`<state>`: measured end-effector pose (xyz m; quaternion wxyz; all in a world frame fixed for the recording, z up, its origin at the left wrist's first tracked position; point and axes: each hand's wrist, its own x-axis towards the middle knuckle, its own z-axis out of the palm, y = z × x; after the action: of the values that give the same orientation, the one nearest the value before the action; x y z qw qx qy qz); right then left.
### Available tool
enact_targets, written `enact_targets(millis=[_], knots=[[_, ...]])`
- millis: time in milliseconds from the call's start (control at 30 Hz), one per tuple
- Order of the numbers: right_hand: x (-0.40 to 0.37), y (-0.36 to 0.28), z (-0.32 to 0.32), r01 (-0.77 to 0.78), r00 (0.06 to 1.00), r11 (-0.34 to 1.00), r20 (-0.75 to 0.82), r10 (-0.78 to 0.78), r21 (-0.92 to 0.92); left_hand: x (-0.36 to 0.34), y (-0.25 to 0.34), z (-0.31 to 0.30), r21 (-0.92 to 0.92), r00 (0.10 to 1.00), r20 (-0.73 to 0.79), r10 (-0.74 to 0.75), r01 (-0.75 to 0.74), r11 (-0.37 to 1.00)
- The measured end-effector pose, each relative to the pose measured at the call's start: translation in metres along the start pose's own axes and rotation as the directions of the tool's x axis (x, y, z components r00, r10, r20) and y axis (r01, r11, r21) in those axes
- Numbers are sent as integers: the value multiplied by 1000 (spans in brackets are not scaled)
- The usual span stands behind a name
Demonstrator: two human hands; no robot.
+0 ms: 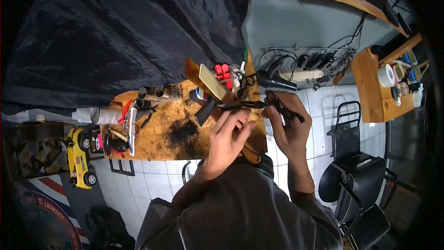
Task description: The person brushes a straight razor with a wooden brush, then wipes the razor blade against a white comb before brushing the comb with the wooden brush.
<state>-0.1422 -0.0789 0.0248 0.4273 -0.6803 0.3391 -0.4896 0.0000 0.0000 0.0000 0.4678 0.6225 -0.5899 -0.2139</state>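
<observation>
My right hand (293,125) is closed round a dark, knobbly tool (285,110), over the right edge of the wooden table (159,146). A slim black length (249,104) runs left from the tool toward the table; its exact kind I cannot tell. My left hand (229,140) hovers over the table front, fingers bent and apart, the fingertips just below the black length. Beyond it stand a cream-coloured flat piece (212,82), a brown flat piece (194,70) and red-handled items (223,75). Dark hair clippings (182,132) lie to the left.
Metal cups (147,94) and a clear bottle (99,115) are at the table's left. A hair dryer (277,82) and tangled cords hang on the wall. A black chair (360,183) stands right, a yellow toy car (79,157) left. A dark cloth (125,32) drapes behind.
</observation>
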Motion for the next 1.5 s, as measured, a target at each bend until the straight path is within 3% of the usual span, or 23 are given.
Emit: enact_targets(millis=[167, 233, 333, 433, 533, 633, 667, 733, 800, 900, 1000, 1233, 1500], knots=[[21, 4, 8, 168, 985, 976, 72, -160, -137, 21, 5, 8, 88, 974, -213, 72, -54, 995], [22, 0, 12, 134, 990, 984, 56, -128, -116, 26, 5, 8, 55, 976, -212, 56, -45, 997], [30, -1, 12, 210, 978, 961, 32, -207, -181, 33, 1, 9, 11, 983, -181, 31, -30, 999], [35, 8, 12, 196, 978, 964, 113, -177, -179, 35, -4, 9, 45, 991, -132, 8, -2, 999], [30, 21, 22, 41, 992, 994, 127, -28, -105, 40, -2, 9, 136, 984, -167, 56, -33, 990], [29, 36, 21, 118, 978, 981, 190, -88, -153, 42, -3, 11, 123, 985, -173, 16, 6, 992], [29, 34, 18, 97, 973, 985, 221, -63, -144, 42, -7, 13, 64, 983, -182, 24, -13, 998], [33, 24, 11, 57, 960, 990, 281, -19, -127, 44, -10, 11, 146, 986, -158, 53, -30, 989], [35, 32, -1, -2, 966, 1000, 257, 10, -31, 48, -9, 10, 220, 983, -151, 101, -67, 973], [40, 44, 1, -93, 985, 994, 153, 82, 64, 50, -4, 12, 286, 988, -143, 56, -13, 958], [47, 47, 14, -125, 988, 984, 111, 111, 125, 51, -6, 16, 210, 982, -187, 6, 34, 977], [46, 30, 14, 99, 979, 995, 177, -102, 29, 51, -8, 14, 59, 971, -238, -12, 26, 998], [45, 25, 6, 99, 953, 995, 284, -101, 21, 48, -8, 9, 133, 984, -160, -83, 105, 986]])
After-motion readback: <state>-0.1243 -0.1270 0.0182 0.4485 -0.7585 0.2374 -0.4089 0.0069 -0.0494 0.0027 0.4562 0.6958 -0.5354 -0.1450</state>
